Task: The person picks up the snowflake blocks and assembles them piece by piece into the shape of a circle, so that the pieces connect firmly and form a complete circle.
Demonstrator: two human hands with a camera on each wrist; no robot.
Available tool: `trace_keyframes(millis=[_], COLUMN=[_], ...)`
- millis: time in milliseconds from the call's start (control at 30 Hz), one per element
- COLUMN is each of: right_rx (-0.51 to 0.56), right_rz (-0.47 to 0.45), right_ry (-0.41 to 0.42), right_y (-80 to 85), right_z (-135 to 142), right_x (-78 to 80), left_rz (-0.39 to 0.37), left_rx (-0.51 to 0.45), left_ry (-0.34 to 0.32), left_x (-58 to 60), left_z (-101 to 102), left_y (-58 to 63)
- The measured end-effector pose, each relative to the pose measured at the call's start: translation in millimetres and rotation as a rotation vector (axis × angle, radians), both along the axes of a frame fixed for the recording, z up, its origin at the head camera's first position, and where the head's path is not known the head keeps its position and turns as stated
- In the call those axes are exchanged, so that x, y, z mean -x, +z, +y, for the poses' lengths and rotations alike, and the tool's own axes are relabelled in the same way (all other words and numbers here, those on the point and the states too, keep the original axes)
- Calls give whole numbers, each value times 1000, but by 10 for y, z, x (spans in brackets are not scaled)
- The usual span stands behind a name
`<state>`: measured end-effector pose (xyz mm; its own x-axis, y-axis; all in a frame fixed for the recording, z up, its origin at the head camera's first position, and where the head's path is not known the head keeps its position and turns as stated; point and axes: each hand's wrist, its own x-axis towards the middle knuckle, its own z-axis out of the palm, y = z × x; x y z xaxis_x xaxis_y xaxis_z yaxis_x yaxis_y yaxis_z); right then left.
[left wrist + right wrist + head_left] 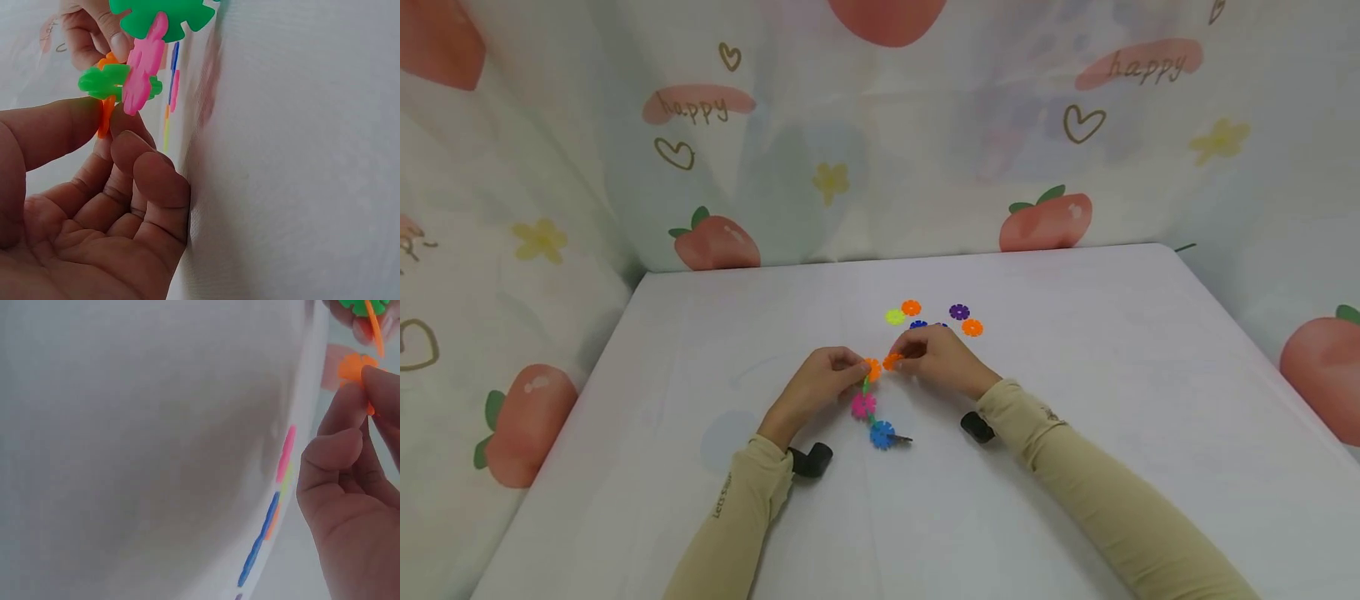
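Between thumb and fingers my left hand (820, 382) pinches an orange notched plastic disc (872, 372), the top piece of a joined chain. Below it hang a green disc (103, 81), a pink disc (863, 407), another green one (169, 19), a blue disc (882, 434) and a dark piece seen edge-on. Close by on the right, my right hand (943, 364) pinches a separate orange disc (354, 367) by its edge. A small gap shows between the two orange discs in the head view.
Beyond the right hand, loose discs lie flat on the white table (1112, 375): yellow (895, 317), orange (911, 307), purple (958, 312), another orange (972, 327) and a blue one (918, 324) partly hidden. Black wrist cameras (812, 460) show beneath both wrists. Patterned cloth (880, 183) hangs behind.
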<state>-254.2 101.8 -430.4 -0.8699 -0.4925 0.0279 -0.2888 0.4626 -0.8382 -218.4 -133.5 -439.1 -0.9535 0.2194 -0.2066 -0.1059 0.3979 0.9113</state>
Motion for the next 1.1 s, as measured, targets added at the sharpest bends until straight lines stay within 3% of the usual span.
trace_keyframes(millis=[267, 500, 700, 867, 1100], right_rx=[-44, -148, -213, -160, -110], right_rz=[186, 370, 402, 433, 350], right_ry=[100, 195, 208, 200, 157], right_y=[49, 86, 107, 64, 10], right_z=[-66, -183, -276, -264, -199], right_x=[-16, -39, -82, -41, -9], left_rz=[-4, 5, 32, 43, 28], left_rx=[23, 53, 56, 22, -6], left_ry=[-10, 8, 27, 29, 12], left_x=[12, 4, -13, -2, -4], left_z=[11, 13, 1, 3, -10], left_y=[15, 10, 11, 3, 6])
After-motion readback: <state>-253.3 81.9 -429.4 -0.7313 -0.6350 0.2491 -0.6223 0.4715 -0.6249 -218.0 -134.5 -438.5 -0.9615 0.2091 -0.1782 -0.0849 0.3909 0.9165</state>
